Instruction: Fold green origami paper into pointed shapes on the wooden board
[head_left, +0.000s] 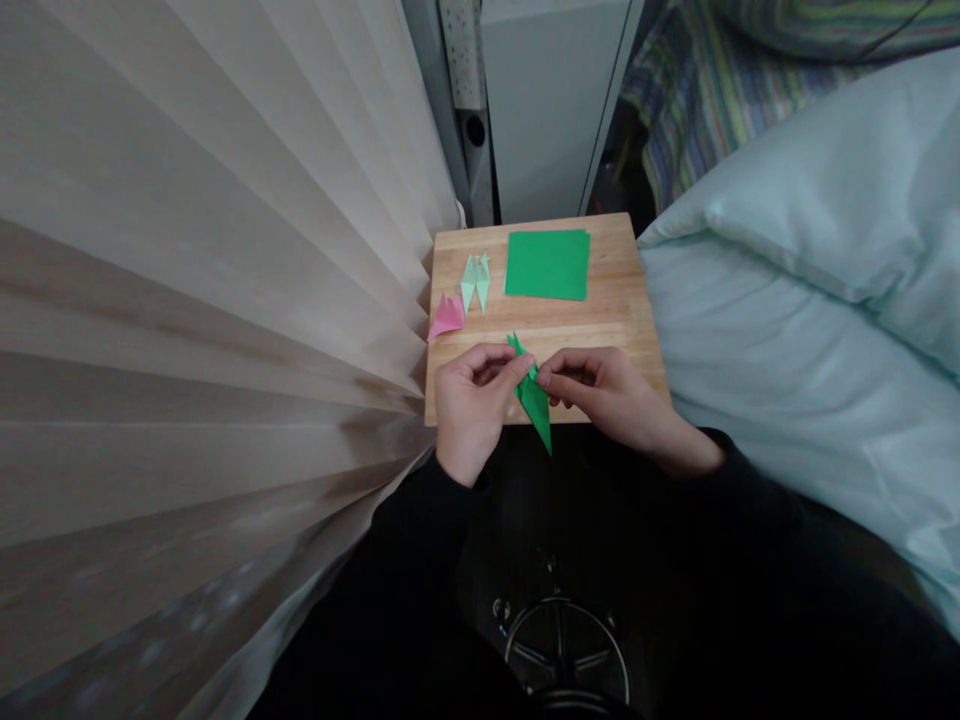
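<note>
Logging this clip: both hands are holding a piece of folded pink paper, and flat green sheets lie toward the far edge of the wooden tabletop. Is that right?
Not quite, the colour is wrong: the head view shows the left hand and right hand holding folded green paper, not pink. The flat green sheets do lie toward the far edge of the wooden tabletop.
</note>
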